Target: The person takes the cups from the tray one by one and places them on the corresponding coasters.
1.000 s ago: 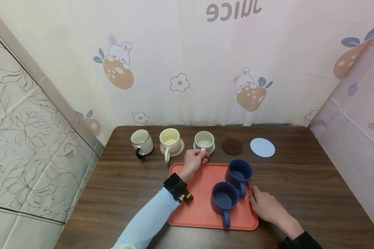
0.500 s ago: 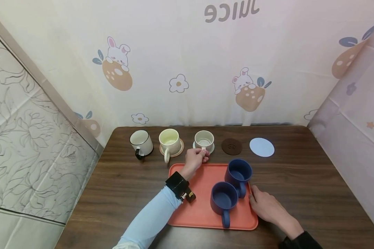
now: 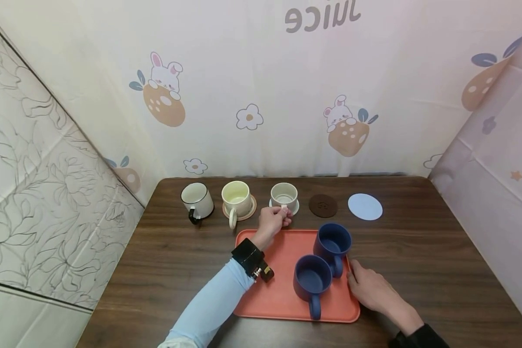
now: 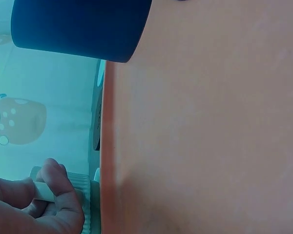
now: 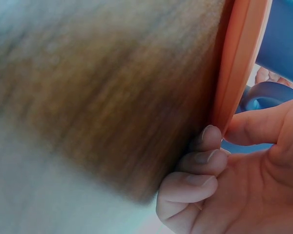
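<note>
My left hand [image 3: 273, 222] pinches the handle of a small cream cup [image 3: 284, 193], which stands on a white coaster [image 3: 296, 209] behind the tray. In the left wrist view the thumb and fingers close round that handle [image 4: 44, 191]. My right hand [image 3: 371, 288] grips the right rim of the orange-red tray [image 3: 267, 295]; the right wrist view shows the thumb over the rim [image 5: 234, 87] and the fingers curled at its outer side. On the tray's right part stand two dark blue mugs, a nearer mug [image 3: 311, 275] and a farther mug [image 3: 333, 240], handles toward me.
Along the back of the wooden table [image 3: 417, 270] stand a white mug [image 3: 197, 199] with a black handle and a pale yellow mug [image 3: 237, 198] on a round coaster [image 3: 253, 209]. To the right lie a dark brown coaster [image 3: 323, 206] and a white round coaster [image 3: 365, 207].
The left forearm has shifted slightly to the right, while the hand stays at the cup's handle. The cups, the tray and the right hand look unmoved.
</note>
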`<state>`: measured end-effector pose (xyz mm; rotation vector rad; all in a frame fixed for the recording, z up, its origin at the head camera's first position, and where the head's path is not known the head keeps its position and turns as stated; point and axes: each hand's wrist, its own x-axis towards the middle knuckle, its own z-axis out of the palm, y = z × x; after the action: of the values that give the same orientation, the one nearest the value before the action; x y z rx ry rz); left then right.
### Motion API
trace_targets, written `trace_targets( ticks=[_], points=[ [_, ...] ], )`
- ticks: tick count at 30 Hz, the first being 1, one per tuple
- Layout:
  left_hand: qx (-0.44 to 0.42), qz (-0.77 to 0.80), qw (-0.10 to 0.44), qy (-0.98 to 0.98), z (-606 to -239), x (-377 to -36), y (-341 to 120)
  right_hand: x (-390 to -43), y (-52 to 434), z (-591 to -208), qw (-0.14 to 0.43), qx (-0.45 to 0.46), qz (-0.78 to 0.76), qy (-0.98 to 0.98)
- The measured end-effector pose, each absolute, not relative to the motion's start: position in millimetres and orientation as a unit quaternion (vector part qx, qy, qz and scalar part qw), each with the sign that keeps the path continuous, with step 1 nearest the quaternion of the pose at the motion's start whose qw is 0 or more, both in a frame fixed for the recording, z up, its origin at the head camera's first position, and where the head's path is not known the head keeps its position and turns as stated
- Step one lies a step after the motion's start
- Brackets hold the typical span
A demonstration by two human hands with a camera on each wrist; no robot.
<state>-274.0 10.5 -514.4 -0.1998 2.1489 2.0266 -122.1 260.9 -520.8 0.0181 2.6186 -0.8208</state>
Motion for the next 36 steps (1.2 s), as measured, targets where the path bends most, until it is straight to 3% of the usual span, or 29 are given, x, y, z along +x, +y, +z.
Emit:
trace_targets(
  ticks=[22,31,36],
  points=[
    [-0.043,0.708,0.136,0.692,-516,-279,-1,-121,261,-519,0.197,0.009,-0.295,0.935],
    [-0.028,0.719,0.086,0.689,-509,-266,-20,-125,267,-517,0.188,-0.004,-0.316,0.93],
    [0.058,0.592,0.049,0.802,-499,-247,-53,-119,270,-513,0.165,-0.009,-0.339,0.926]
  ],
)
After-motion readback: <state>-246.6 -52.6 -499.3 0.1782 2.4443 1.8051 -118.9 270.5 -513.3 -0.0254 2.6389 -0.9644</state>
